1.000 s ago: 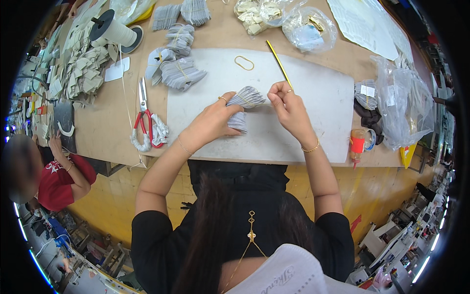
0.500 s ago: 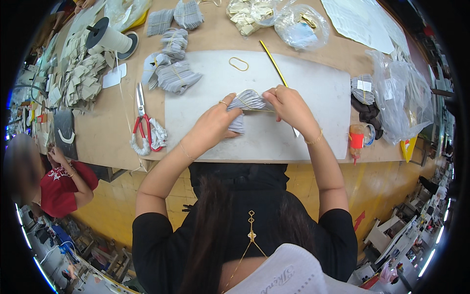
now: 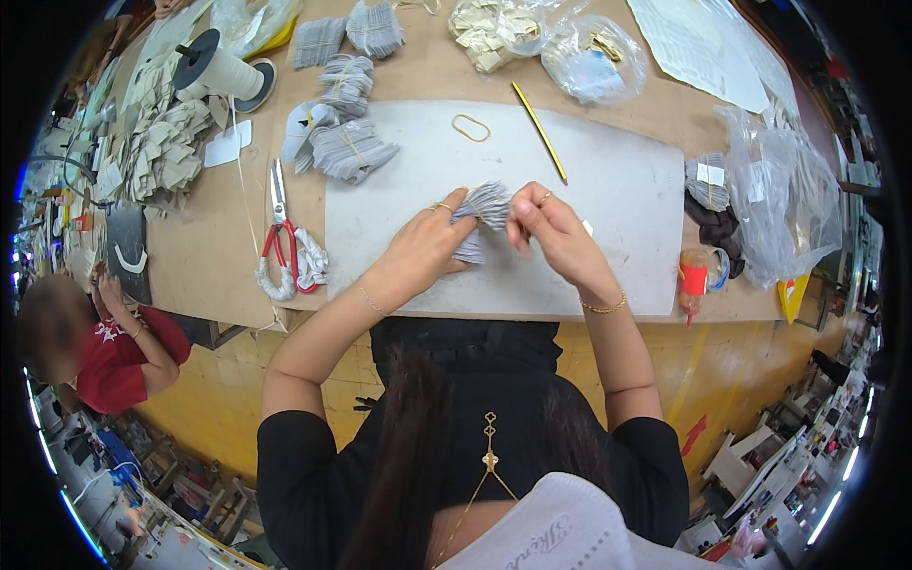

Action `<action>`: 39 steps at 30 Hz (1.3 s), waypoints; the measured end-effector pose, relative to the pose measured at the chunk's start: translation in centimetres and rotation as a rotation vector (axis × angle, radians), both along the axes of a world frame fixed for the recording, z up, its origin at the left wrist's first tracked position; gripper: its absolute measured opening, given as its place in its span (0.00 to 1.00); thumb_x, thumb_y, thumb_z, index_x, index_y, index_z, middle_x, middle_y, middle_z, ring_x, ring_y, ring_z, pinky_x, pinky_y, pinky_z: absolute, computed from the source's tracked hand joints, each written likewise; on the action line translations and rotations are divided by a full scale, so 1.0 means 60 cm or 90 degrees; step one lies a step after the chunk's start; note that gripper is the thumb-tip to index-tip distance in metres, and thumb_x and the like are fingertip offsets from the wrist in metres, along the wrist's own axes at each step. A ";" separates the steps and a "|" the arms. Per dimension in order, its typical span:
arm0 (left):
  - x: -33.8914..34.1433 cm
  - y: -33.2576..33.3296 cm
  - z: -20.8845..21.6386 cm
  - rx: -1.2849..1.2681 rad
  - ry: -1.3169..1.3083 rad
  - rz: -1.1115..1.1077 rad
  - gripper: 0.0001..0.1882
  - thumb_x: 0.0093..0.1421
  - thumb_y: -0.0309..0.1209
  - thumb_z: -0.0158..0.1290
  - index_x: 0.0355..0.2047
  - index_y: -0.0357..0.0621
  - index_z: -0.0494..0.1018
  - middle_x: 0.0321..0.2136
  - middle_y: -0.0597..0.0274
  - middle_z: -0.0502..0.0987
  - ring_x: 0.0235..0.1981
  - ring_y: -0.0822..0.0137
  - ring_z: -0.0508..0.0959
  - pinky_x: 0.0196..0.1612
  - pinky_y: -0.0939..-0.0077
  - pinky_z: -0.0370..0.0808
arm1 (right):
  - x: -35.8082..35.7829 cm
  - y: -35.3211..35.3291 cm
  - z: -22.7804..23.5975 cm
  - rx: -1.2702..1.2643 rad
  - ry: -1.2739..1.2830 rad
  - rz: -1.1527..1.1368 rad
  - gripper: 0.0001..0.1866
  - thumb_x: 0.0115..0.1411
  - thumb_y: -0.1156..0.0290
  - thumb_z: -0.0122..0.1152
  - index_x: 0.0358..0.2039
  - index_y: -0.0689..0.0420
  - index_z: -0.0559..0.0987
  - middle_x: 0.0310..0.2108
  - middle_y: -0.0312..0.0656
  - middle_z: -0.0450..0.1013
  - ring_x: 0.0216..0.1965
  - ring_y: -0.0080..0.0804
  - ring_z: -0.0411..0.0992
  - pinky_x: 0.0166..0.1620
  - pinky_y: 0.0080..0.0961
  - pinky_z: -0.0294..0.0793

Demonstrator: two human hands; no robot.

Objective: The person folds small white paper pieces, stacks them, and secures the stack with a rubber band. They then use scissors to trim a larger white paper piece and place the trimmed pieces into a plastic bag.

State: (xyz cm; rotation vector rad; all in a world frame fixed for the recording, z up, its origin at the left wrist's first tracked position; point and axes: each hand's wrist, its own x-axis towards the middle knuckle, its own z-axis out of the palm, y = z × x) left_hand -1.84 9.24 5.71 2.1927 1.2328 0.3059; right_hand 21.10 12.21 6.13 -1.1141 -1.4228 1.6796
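My left hand (image 3: 426, 245) is closed round a bundle of thin grey fabric pieces (image 3: 488, 205), whose far ends fan out past my fingers. The lower part of the bundle shows below my hand. Just right of the fanned ends is my right hand (image 3: 554, 233), fingers curled together; whether anything is pinched in them cannot be made out. A small white bit peeks out beside the right hand. Beyond both hands, a loose tan rubber band (image 3: 470, 128) and a yellow-and-black pencil (image 3: 540, 133) lie on the pale board (image 3: 608, 152).
Left of the board lie red-handled scissors (image 3: 279, 233), more tied grey bundles (image 3: 351, 150), a spool of white tape (image 3: 228, 78) and a heap of beige pieces (image 3: 161, 142). Plastic bags (image 3: 594, 62) stand at the back; a red-labelled bottle (image 3: 694, 277) is on the right. A person in red (image 3: 142, 356) sits at left.
The band that my right hand stretched from the bundle no longer shows taut. My right fingers have drawn in and curled, and the bundle's ends now fan out more. The pencil's tip has come into sight.
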 end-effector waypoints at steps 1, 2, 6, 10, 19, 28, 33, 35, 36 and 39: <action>0.001 -0.001 0.000 0.001 -0.003 -0.002 0.29 0.43 0.29 0.69 0.48 0.43 0.73 0.60 0.43 0.64 0.49 0.44 0.76 0.52 0.58 0.74 | -0.002 0.000 0.007 -0.029 -0.051 -0.008 0.13 0.72 0.63 0.47 0.32 0.56 0.71 0.22 0.29 0.67 0.23 0.15 0.62 0.32 0.15 0.66; 0.003 0.000 -0.001 0.003 0.008 -0.004 0.29 0.43 0.30 0.70 0.48 0.43 0.73 0.59 0.43 0.65 0.49 0.44 0.75 0.52 0.58 0.74 | -0.004 -0.003 0.012 -0.038 -0.079 -0.008 0.14 0.73 0.63 0.47 0.32 0.56 0.70 0.21 0.28 0.66 0.23 0.14 0.62 0.32 0.14 0.65; 0.010 0.007 -0.005 -0.020 0.005 0.015 0.30 0.43 0.31 0.70 0.48 0.42 0.73 0.57 0.42 0.67 0.50 0.43 0.75 0.52 0.59 0.74 | -0.005 0.007 0.004 0.019 -0.321 -0.003 0.10 0.66 0.66 0.59 0.33 0.58 0.71 0.21 0.28 0.66 0.24 0.13 0.61 0.29 0.14 0.64; 0.016 0.021 0.001 -0.040 0.041 0.009 0.31 0.42 0.33 0.71 0.47 0.41 0.74 0.57 0.39 0.67 0.49 0.42 0.75 0.52 0.58 0.75 | -0.004 -0.014 -0.019 0.120 -0.243 -0.065 0.14 0.52 0.75 0.72 0.31 0.59 0.72 0.26 0.30 0.68 0.24 0.17 0.62 0.31 0.17 0.68; 0.023 0.052 0.020 -0.116 0.012 -0.017 0.33 0.40 0.39 0.72 0.47 0.45 0.77 0.67 0.32 0.51 0.55 0.37 0.72 0.55 0.57 0.74 | -0.020 0.007 -0.037 0.179 -0.340 -0.095 0.13 0.52 0.77 0.71 0.33 0.59 0.72 0.31 0.37 0.70 0.26 0.20 0.70 0.32 0.21 0.74; 0.051 0.054 -0.006 -0.153 -0.020 0.038 0.33 0.38 0.38 0.72 0.48 0.49 0.78 0.63 0.32 0.56 0.53 0.36 0.73 0.54 0.56 0.75 | 0.005 0.006 0.014 -0.366 0.131 -0.068 0.08 0.68 0.68 0.56 0.43 0.57 0.75 0.33 0.33 0.70 0.27 0.19 0.74 0.28 0.15 0.76; 0.060 0.047 -0.012 -0.160 -0.040 0.071 0.32 0.38 0.39 0.72 0.46 0.48 0.79 0.61 0.33 0.59 0.56 0.36 0.71 0.56 0.56 0.73 | -0.011 -0.028 0.041 0.207 -0.200 -0.028 0.07 0.66 0.70 0.58 0.37 0.60 0.79 0.32 0.34 0.71 0.26 0.19 0.71 0.29 0.15 0.71; 0.058 0.047 -0.014 -0.140 -0.044 0.072 0.31 0.38 0.40 0.72 0.45 0.47 0.79 0.60 0.34 0.60 0.57 0.36 0.69 0.57 0.57 0.72 | -0.003 -0.036 0.038 0.292 -0.241 0.011 0.07 0.64 0.71 0.59 0.34 0.62 0.78 0.31 0.37 0.70 0.24 0.22 0.67 0.29 0.19 0.67; 0.055 0.046 -0.015 -0.128 -0.048 0.081 0.31 0.38 0.41 0.72 0.45 0.47 0.80 0.60 0.34 0.60 0.57 0.36 0.69 0.57 0.57 0.72 | 0.006 -0.040 0.032 0.234 -0.263 -0.028 0.07 0.64 0.72 0.59 0.34 0.62 0.78 0.31 0.37 0.70 0.23 0.22 0.66 0.29 0.19 0.67; 0.054 0.047 -0.017 -0.129 -0.059 0.100 0.31 0.37 0.42 0.73 0.44 0.46 0.80 0.60 0.34 0.60 0.57 0.37 0.69 0.57 0.58 0.72 | 0.048 -0.058 0.011 0.124 -0.369 -0.151 0.07 0.62 0.72 0.61 0.34 0.62 0.78 0.29 0.40 0.71 0.23 0.24 0.66 0.30 0.22 0.69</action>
